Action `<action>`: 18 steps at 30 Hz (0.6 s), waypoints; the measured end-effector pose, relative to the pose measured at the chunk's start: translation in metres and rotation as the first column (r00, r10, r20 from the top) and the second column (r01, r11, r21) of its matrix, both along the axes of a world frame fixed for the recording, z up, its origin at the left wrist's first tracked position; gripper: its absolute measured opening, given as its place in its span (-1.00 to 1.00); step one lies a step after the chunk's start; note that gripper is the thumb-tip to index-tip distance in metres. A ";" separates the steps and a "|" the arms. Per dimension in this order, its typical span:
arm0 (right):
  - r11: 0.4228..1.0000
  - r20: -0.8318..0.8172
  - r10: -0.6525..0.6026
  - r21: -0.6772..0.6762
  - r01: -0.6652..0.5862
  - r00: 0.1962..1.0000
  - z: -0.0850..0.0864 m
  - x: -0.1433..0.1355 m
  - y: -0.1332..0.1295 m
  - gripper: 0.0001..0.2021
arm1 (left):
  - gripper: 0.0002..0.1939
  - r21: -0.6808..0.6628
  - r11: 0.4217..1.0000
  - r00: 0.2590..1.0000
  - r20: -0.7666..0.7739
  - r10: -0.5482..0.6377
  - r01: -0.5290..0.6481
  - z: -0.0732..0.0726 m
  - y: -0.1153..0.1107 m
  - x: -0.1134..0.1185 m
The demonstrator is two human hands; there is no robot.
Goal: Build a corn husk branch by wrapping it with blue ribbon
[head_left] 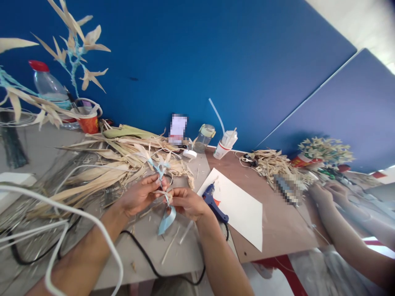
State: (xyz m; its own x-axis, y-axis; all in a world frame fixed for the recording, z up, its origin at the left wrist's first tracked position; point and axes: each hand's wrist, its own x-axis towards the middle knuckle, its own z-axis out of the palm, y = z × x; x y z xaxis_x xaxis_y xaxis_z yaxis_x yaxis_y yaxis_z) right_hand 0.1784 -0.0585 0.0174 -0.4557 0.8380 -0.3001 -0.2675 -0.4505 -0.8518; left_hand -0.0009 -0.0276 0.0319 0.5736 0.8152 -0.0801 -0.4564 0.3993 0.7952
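Observation:
Both hands are held close together over the near middle of the table. Between them is a small corn-husk flower stem (159,169), its pale petals pointing up and its stalk wrapped in light blue. My left hand (142,192) pinches the stalk just below the petals. Slightly lower, my right hand (185,202) is closed on the same stem, where a narrow pale strip shows. A loose light blue ribbon (167,221) hangs beneath the fingers. The fingertips partly hide the join. To the right lies a blue glue gun (215,203) on a white sheet (242,209).
Dried corn husks (108,164) spread behind and left of my hands. White wire loops (92,218) cross the left foreground, and a black cord (148,259) runs along the front. A glass jar (205,137) and paper cup (222,149) stand behind. A co-worker's arms (342,242) are at right.

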 end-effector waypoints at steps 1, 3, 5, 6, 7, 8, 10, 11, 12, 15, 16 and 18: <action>1.000 0.010 0.008 0.011 -0.008 1.000 -0.001 0.000 0.000 -0.68 | -0.83 0.008 1.000 1.000 -0.007 0.005 -0.005 0.000 0.000 0.000; 0.999 0.033 0.010 0.036 -0.011 0.999 -0.002 -0.001 0.001 -0.73 | -0.83 0.022 1.000 1.000 -0.013 0.005 -0.005 0.000 0.000 0.000; 0.998 0.043 -0.029 0.066 0.026 0.999 -0.002 -0.003 0.001 -0.79 | -0.82 0.029 1.000 1.000 -0.005 0.005 -0.004 0.001 0.001 0.000; 0.995 0.054 -0.062 0.082 0.057 0.997 -0.002 -0.005 0.001 -0.82 | -0.82 0.029 1.000 1.000 0.000 0.009 -0.009 0.000 0.001 -0.001; 0.991 0.072 -0.099 0.103 0.091 0.992 -0.001 -0.007 0.000 -0.86 | -0.82 0.028 0.999 1.000 0.004 0.015 -0.015 0.000 0.001 -0.001; 0.985 0.096 -0.134 0.124 0.122 0.986 0.000 -0.008 0.000 -0.89 | -0.82 0.025 0.999 1.000 0.006 0.024 -0.024 -0.001 0.002 -0.001; 0.975 0.138 -0.179 0.159 0.156 0.974 0.001 -0.012 -0.001 -0.93 | -0.84 0.021 0.999 0.999 0.004 0.038 -0.038 -0.004 0.002 -0.001; 0.972 0.145 -0.188 0.172 0.162 0.971 0.002 -0.013 -0.001 -0.93 | -0.84 0.022 0.999 0.999 0.001 0.038 -0.038 -0.006 0.002 -0.001; 0.970 0.140 -0.187 0.181 0.160 0.972 0.003 -0.014 -0.001 -0.93 | -0.85 0.027 0.999 0.999 -0.006 0.033 -0.033 -0.007 0.003 -0.002; 0.970 0.117 -0.179 0.185 0.156 0.977 0.005 -0.017 -0.002 -0.94 | -0.83 0.038 0.999 0.999 -0.039 0.010 -0.008 -0.010 0.003 -0.002; 0.972 0.114 -0.183 0.171 0.163 0.976 0.006 -0.018 -0.002 -0.95 | -0.83 0.038 0.999 0.999 -0.046 0.008 -0.006 -0.011 0.003 -0.002; 0.977 0.112 -0.198 0.108 0.186 0.974 0.006 -0.021 -0.002 -0.95 | -0.83 0.034 0.999 0.999 -0.045 0.012 -0.010 -0.010 0.003 -0.001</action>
